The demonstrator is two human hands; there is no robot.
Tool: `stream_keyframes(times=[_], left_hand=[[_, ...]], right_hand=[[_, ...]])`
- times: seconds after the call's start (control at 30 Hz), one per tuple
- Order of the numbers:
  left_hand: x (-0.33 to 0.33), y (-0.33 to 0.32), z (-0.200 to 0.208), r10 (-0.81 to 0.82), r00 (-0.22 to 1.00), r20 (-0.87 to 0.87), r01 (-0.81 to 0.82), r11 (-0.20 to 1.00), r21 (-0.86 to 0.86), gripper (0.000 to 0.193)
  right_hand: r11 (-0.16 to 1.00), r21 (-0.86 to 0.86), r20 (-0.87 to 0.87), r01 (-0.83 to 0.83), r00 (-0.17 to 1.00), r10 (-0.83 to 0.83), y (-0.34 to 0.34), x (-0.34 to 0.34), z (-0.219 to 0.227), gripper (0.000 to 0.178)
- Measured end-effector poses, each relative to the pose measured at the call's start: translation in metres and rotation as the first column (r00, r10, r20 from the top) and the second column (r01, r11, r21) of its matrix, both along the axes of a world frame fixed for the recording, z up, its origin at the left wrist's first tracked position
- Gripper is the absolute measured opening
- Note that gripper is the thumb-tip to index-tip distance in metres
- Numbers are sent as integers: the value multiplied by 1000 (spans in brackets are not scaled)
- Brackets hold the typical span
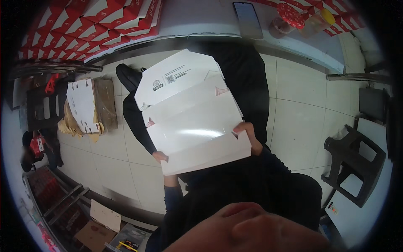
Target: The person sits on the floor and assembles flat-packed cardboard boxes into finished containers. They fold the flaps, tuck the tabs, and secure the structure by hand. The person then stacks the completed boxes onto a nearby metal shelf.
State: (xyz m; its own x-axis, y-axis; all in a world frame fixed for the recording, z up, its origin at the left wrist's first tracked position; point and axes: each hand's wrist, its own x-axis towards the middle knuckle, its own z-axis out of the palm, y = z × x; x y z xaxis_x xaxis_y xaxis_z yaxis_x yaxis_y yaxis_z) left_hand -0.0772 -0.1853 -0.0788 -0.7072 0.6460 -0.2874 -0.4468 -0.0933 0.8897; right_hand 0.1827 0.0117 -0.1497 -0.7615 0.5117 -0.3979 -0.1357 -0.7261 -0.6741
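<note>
Over my lap lies a white cardboard box blank point(193, 113), creased across into panels, with notched tabs along its sides and small dark print on its far panel. My left hand point(160, 157) grips the near left corner, its thumb on top and the other fingers hidden underneath. At the near right edge my right hand point(251, 138) pinches the card by a notch, fingers partly out of sight. The near panel is bent up along its crease, and light glares off the middle.
Folded red-and-white boxes point(84, 29) are stacked at the far left of the table point(201, 19). A phone point(247, 20) and a red-lidded jar point(282, 26) stand there too. A carton with white blanks point(84, 105) sits on the floor at left, a dark plastic stool point(354, 164) at right.
</note>
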Motion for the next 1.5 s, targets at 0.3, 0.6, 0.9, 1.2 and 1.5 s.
stream_keyframes(times=[0.3, 0.6, 0.9, 1.2, 1.5], left_hand=[[-11, 26, 46, 14, 1000, 1, -14, 972, 234, 45], [-16, 40, 31, -10, 999, 42, -2, 963, 271, 50], [-23, 48, 49, -68, 996, 58, 39, 912, 409, 55], [-58, 43, 71, -127, 979, 157, 123, 992, 36, 69], [-55, 61, 78, -30, 1000, -2, 30, 999, 16, 68]], right_hand=[[903, -355, -388, 244, 840, -380, 45, -50, 60, 42], [946, -228, 83, 230, 973, -216, 39, -70, 102, 55], [960, -235, -198, 155, 959, -203, 35, -69, 117, 61], [976, 16, 331, -216, 922, 199, 104, -100, 135, 37], [882, -308, -103, -356, 934, 341, 157, -142, 96, 42]])
